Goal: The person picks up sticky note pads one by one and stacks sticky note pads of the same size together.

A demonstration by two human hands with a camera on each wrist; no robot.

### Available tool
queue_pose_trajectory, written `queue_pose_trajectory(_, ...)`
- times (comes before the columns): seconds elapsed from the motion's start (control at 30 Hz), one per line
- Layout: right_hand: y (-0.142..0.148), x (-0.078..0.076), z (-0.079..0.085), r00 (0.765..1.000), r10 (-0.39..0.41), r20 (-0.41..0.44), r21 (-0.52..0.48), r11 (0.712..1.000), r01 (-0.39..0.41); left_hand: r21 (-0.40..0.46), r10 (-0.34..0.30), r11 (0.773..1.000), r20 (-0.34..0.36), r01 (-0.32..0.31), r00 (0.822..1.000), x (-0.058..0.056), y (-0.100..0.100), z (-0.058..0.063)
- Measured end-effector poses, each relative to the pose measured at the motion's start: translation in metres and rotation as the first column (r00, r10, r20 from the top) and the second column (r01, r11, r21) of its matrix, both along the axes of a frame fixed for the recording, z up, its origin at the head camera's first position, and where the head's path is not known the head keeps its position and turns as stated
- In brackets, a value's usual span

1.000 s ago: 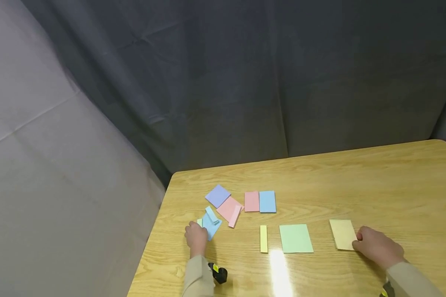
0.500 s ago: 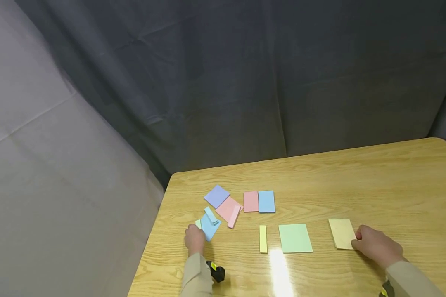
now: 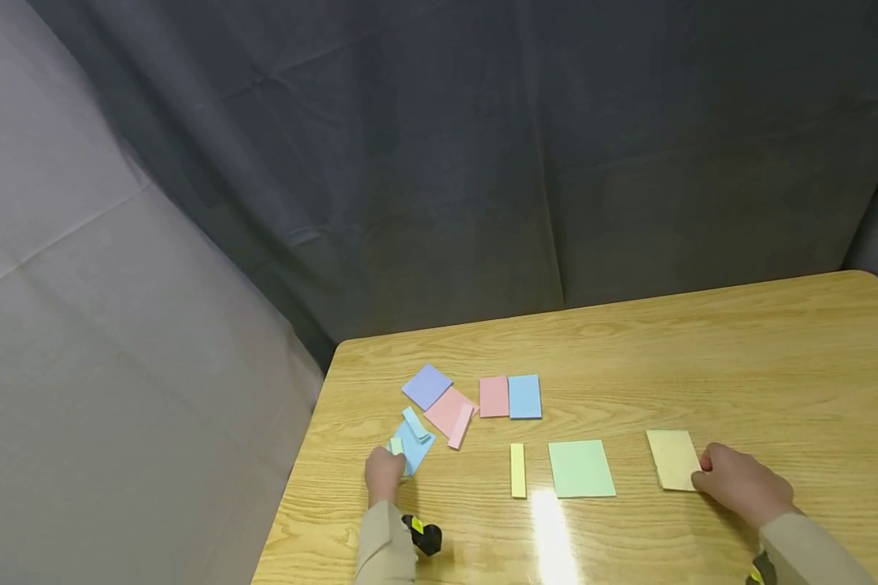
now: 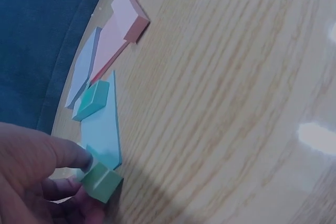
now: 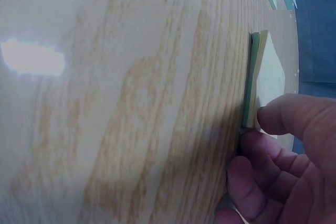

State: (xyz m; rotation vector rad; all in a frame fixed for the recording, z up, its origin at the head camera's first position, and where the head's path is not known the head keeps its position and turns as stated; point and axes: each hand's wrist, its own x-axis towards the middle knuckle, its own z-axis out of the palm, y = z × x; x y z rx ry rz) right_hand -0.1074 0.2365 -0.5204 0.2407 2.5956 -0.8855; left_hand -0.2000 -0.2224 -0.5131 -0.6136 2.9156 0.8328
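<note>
At the left of the table, my left hand pinches a small narrow green sticky note pad between thumb and fingers. The green pad is at the near corner of a blue square sticky note pad, on which a narrow light-blue pad lies. Over on the right, my right hand pinches the near right corner of a yellow sticky note pad. Seen edge-on in the right wrist view, a green layer lies beneath the yellow one.
Beyond the blue pad lie a purple pad and a pink square with a narrow pink pad on it. Side by side are a pink pad and a blue rectangular pad. Mid-table are a narrow yellow pad and green square.
The narrow green pad has shifted from beside the blue pad's left side to over its near left corner, with my left hand drawing slightly nearer. My right hand stays at the yellow pad.
</note>
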Motion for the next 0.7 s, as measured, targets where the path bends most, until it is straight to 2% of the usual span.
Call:
queue_pose_trajectory(0.13,0.0,0.0,0.0,1.0,0.005,0.006,0.001,1.0,-0.005,0.088,0.017,0.996,0.037,-0.02,0.999,0.0,-0.004,-0.003)
queue_pose_trajectory(0.27,0.0,0.0,0.001,1.0,0.009,0.006,0.001,1.0,-0.009,0.168,-0.002,0.986,0.05,-0.007,0.999,0.0,-0.011,-0.006)
queue_pose_trajectory(0.33,0.0,0.0,0.001,1.0,0.01,0.005,0.001,1.0,-0.01,0.235,-0.018,0.972,0.051,0.006,0.999,0.0,-0.013,-0.007)
queue_pose_trajectory(0.5,0.0,0.0,0.0,1.0,0.009,0.005,0.001,1.0,-0.009,0.412,-0.044,0.911,0.068,0.012,0.997,0.003,-0.016,-0.005)
queue_pose_trajectory(0.57,0.0,0.0,0.0,1.0,0.01,0.001,0.001,1.0,-0.01,0.448,-0.048,0.894,0.069,0.012,0.996,0.004,-0.016,-0.005)
queue_pose_trajectory(0.7,0.001,0.0,-0.001,1.0,0.011,-0.002,0.003,1.0,-0.011,0.475,-0.052,0.88,0.08,0.008,0.995,0.003,-0.015,-0.004)
